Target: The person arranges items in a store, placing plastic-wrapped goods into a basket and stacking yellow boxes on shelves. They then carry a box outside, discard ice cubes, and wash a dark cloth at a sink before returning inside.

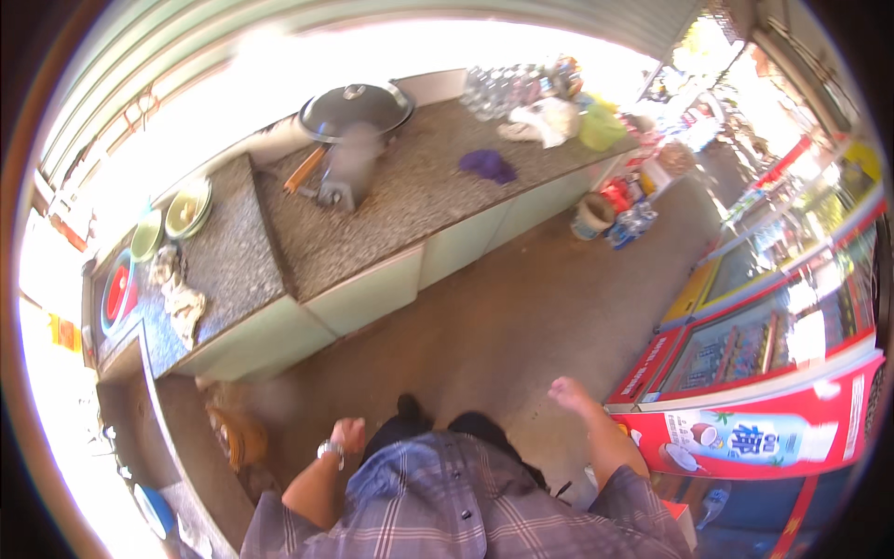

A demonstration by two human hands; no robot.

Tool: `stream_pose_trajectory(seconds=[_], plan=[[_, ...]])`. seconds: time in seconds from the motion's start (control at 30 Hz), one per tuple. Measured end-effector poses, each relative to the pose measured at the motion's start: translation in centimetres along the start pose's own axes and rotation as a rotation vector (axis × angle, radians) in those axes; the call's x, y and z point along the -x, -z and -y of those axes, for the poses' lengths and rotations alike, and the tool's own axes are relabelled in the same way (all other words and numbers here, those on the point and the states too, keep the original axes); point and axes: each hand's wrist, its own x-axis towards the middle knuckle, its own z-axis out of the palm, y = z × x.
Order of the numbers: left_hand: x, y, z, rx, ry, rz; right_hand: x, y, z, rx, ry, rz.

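My left hand (pixel 348 434), with a metal band at the wrist, hangs beside my body with its fingers curled and nothing seen in it. On the other side my right hand (pixel 569 393) is loosely closed, near a red drinks fridge (pixel 649 370), and holds nothing that I can see. Ahead runs a granite counter (pixel 391 202) bearing a wok with a dark lid (pixel 356 112), a purple cloth (pixel 487 166), clear plastic bottles (pixel 496 91) and a green bag (pixel 601 127).
Green bowls (pixel 187 208), a red basin (pixel 117 290) and a crumpled rag (pixel 183 304) lie at the counter's left end. A bucket (pixel 592 215) stands on the floor by the far cabinets. An orange-brown sack or container (pixel 241 437) is at lower left.
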Motion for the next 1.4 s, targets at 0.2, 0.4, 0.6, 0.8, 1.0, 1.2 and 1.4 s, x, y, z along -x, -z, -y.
stream_pose_trajectory(seconds=[0.2,0.4,0.6,0.8,1.0,1.2,1.4], plan=[[-5.0,7.4,-7.3,0.575,0.092,-0.262,-9.4,4.2,5.3,-0.053,-0.096,0.051],[-5.5,7.2,-3.6,0.734,0.359,-0.408,-22.9,13.0,17.5,0.083,0.134,-0.15],[-1.0,0.2,-5.2,0.781,0.638,-0.563,-40.1,23.7,27.6,-0.114,0.334,-0.24],[-2.1,-6.5,-10.2,0.712,0.443,-0.567,-56.3,30.3,33.2,-0.031,0.225,-0.395],[-0.4,-8.4,-13.1,0.71,0.728,-0.674,-60.8,26.8,38.5,0.158,0.185,-0.208],[0.1,-10.8,-13.8,0.717,0.822,-0.826,-52.9,17.8,39.0,0.345,0.445,-0.375],[1.5,-7.5,-8.7,1.079,0.807,-0.741,-34.9,6.0,48.1,0.07,0.505,0.502]])
